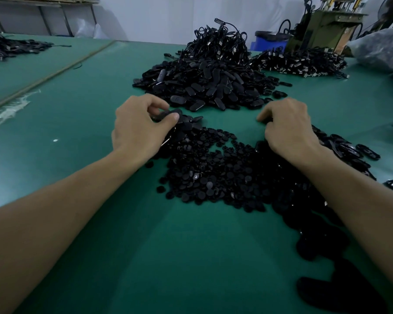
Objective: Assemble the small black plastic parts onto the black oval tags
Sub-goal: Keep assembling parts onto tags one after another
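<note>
My left hand [141, 125] pinches a black oval tag [166, 114] between thumb and fingers, above a few loose tags at the far end of a spread of small round black parts [209, 175]. My right hand [286, 128] has its fingers curled down onto the green table, fingertips touching something small and dark that I cannot make out. A big heap of black oval tags [204, 87] lies just beyond both hands.
The green table [77, 123] reaches left to a seam. Behind the heap sit piles of black corded tags [222, 44] and a second such pile [302, 62]. More oval tags [349, 148] lie right of my right hand. A machine [322, 28] and a plastic bag [381, 48] stand at the far right.
</note>
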{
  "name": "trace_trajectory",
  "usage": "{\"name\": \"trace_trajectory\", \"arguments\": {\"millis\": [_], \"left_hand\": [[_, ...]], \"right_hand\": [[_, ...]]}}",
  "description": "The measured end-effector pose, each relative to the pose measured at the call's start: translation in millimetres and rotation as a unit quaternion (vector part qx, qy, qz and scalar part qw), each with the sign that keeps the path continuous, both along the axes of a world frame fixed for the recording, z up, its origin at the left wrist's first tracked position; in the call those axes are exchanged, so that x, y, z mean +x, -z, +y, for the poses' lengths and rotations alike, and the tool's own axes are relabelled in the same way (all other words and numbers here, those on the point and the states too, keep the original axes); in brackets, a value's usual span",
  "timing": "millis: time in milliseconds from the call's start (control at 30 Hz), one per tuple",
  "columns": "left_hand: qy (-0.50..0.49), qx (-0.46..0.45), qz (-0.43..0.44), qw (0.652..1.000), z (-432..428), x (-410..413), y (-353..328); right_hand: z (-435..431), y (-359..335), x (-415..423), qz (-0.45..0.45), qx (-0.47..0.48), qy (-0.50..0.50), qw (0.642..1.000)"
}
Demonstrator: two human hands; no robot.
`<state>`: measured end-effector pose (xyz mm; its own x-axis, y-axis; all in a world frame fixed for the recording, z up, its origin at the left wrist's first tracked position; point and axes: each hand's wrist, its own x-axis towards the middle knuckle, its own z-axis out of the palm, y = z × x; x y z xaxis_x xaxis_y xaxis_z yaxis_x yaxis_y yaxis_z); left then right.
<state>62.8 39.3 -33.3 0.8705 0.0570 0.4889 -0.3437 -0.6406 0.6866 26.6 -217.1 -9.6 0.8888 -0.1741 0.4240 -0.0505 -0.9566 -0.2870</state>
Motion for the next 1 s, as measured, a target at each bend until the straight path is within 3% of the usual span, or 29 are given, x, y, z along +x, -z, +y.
{"name": "trace_trajectory", "arguments": {"millis": [67,133,233,300,400,600,733,800,1000], "left_hand": [[0.012,-0.005,-0.050,0.999,-5,-5,-4],[0.058,-0.039,-0.093,0.993,-14,-13,-9],[0.137,-0.148,-0.071,0.977,-28,-24,-12],[0.167,-0.198,-0.029,0.965,-33,-28,-11],[0.192,-0.207,0.004,0.959,-35,-27,-6],[0.217,-0.209,0.050,0.952,-34,-23,-1],[0.234,-0.236,0.059,0.941,-34,-23,2],[0.236,-0.240,0.067,0.939,-34,-22,4],[0.237,-0.243,0.069,0.938,-32,-21,6]], "right_hand": [[5,-3,1,-0.029,0.050,-0.043,0.997],[14,-7,1,-0.016,0.193,-0.117,0.974],[31,-9,-4,0.057,0.440,-0.234,0.865],[38,-5,-5,0.080,0.509,-0.272,0.813],[41,-1,-5,0.083,0.542,-0.290,0.784],[41,3,-4,0.052,0.537,-0.295,0.788],[42,10,-5,0.017,0.443,-0.274,0.853],[44,13,-6,0.011,0.413,-0.272,0.869],[42,13,-6,0.038,0.431,-0.271,0.860]]}}
